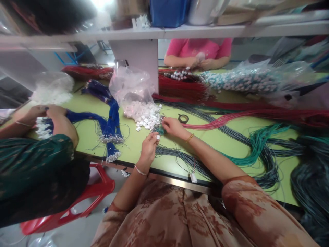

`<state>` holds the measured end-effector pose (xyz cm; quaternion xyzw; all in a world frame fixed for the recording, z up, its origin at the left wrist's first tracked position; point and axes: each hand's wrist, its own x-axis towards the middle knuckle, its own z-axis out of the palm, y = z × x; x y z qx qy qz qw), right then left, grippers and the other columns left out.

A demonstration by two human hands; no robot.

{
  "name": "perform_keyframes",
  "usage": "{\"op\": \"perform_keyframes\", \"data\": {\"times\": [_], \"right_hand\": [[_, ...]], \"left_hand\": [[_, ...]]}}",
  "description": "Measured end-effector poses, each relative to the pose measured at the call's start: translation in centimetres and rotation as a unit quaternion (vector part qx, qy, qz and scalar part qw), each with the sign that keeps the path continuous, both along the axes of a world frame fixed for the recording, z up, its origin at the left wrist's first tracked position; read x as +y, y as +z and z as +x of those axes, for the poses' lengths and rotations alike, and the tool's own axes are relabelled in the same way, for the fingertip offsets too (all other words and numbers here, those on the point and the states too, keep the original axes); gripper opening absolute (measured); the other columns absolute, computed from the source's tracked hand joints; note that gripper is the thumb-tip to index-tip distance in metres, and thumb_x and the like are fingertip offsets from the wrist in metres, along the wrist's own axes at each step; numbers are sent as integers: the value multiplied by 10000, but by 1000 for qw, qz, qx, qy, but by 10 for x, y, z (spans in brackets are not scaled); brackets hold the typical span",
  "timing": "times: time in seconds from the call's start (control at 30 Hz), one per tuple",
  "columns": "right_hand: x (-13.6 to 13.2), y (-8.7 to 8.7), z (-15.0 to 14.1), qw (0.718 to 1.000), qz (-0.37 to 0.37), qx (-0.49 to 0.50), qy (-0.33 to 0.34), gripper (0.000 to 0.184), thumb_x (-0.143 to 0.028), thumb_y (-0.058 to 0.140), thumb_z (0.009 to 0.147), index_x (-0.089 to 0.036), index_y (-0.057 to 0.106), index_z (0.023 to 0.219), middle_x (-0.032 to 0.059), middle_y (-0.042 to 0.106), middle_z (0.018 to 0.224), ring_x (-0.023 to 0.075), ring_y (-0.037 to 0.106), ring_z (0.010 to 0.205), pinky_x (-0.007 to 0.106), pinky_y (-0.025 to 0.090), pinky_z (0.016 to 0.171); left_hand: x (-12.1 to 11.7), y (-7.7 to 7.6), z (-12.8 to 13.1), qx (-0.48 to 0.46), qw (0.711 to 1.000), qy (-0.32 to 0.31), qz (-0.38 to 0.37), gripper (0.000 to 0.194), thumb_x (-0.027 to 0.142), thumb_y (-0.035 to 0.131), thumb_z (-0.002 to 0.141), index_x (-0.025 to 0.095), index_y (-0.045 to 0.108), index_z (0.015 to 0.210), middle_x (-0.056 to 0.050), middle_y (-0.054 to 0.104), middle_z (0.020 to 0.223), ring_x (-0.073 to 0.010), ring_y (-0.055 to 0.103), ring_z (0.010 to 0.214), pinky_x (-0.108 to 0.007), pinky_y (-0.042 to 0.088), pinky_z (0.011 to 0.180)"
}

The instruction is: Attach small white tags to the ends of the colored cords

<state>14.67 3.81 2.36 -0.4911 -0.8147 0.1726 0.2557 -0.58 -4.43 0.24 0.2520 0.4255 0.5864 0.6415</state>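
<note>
My left hand (148,147) is closed near the table's front edge, pinching a small white plastic connector (157,137) between thumb and fingers. Just beyond it, my right hand (175,127) has its fingers drawn together at the tips of a bundle of green wires (160,130). Whatever those fingertips grip is too small to make out. A heap of loose white connectors (147,116) lies right behind both hands, spilling from a clear plastic bag (132,82). Grey wires (177,153) run beneath my right forearm.
A roll of black tape (183,118) lies behind my right hand. Red wires (231,118) and a green coil (259,140) stretch right. At left, a co-worker's hands (52,111) handle blue wires (113,118). A shelf (164,33) crosses above; a red stool (100,188) stands below left.
</note>
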Motion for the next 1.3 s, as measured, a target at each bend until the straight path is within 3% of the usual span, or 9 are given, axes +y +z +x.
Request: {"op": "perform_keyframes", "data": {"times": [0.13, 0.33, 0.73, 0.93, 1.07, 1.17, 1.3], "right_hand": [[-23, 10, 14, 991, -45, 124, 4, 166, -247, 517, 814, -151, 650, 790, -2, 594, 662, 113, 446, 584, 232, 309, 586], [-53, 12, 15, 973, -83, 214, 26, 153, -256, 535, 776, -147, 631, 729, -8, 584, 670, 105, 448, 597, 220, 324, 573], [-63, 7, 12, 982, -55, 176, -41, 150, -230, 530, 756, -143, 605, 659, -10, 579, 612, 92, 408, 547, 226, 276, 547], [-64, 4, 11, 988, -48, 145, -13, 242, -309, 537, 824, -154, 564, 641, -16, 531, 582, 93, 384, 540, 228, 239, 535], [-67, 5, 12, 993, -36, 108, 27, 253, -268, 481, 863, -157, 557, 649, -5, 539, 611, 98, 390, 555, 233, 239, 549], [-67, 8, 14, 997, -30, 75, 2, 265, -287, 483, 874, -155, 557, 657, 2, 543, 606, 101, 378, 540, 243, 222, 542], [-47, 15, 22, 996, -45, 65, 33, 274, -302, 458, 903, -148, 608, 733, 20, 610, 671, 114, 459, 594, 235, 272, 573]], "left_hand": [[1, 2, 2, -22, 1000, 4, 10, 174, 213, 722, 739, 134, 677, 888, -39, 655, 845, -78, 553, 707, -204, 423, 666], [4, 7, 7, -69, 997, -32, 3, 102, 187, 652, 803, 145, 660, 896, -54, 667, 886, -87, 564, 725, -218, 445, 706], [3, 9, 14, -50, 998, -36, 30, 146, 243, 702, 780, 159, 649, 887, -38, 657, 879, -92, 575, 747, -226, 458, 739], [-1, 9, 25, 1, 999, -6, 48, 206, 251, 738, 742, 150, 676, 910, -7, 631, 775, -77, 546, 669, -198, 431, 646], [1, 9, 29, 8, 999, -4, 36, 221, 258, 737, 739, 144, 676, 918, -11, 634, 763, -81, 543, 660, -208, 425, 647], [6, 10, 31, 21, 999, 5, 47, 221, 257, 740, 733, 146, 677, 913, 2, 614, 716, -78, 522, 632, -207, 411, 631], [15, 6, 30, 22, 999, -11, 34, 180, 250, 726, 743, 151, 681, 887, -13, 636, 755, -78, 524, 639, -208, 408, 635]]}}
